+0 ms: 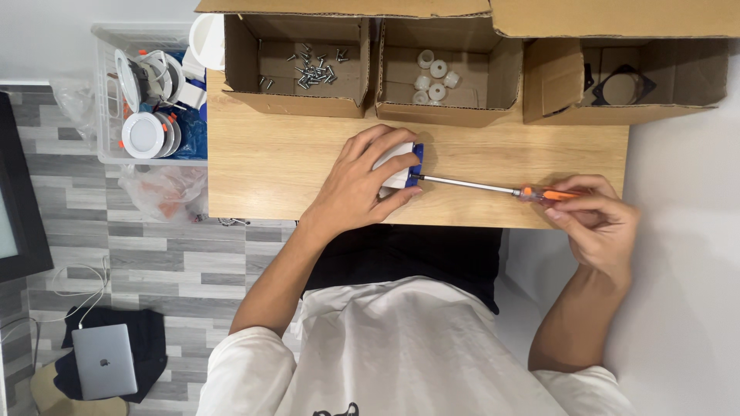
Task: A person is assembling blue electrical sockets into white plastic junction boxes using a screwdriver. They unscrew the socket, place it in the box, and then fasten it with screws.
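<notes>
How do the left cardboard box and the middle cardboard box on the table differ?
The left box holds a scatter of small metal screws; the middle box holds a few white round caps. The screws are dark, thin and many; the caps are pale, chunkier and few. Both boxes are brown cardboard, open-topped, and sit side by side along the far edge of the wooden table.

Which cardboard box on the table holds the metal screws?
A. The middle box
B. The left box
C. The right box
B: the left box holds loose metal screws, while the middle box holds small white round parts.
</notes>
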